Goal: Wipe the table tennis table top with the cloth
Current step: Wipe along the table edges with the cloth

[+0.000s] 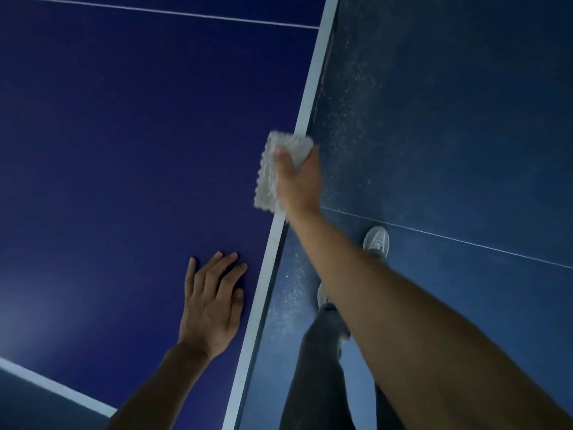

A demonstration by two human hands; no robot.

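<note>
The cloth (269, 178) in my right hand (300, 178) is white fabric with a nubbly, bobbled weave. The table tennis table top (124, 150) looks smooth and matt blue with a faint sheen. The floor (449, 119) beside it looks grainy and speckled.

Speckled blue floor (449, 103), pale grey trainer (376, 240)
The floor is crossed by a thin white line (465, 243), with the trainer set just beside it.
</note>
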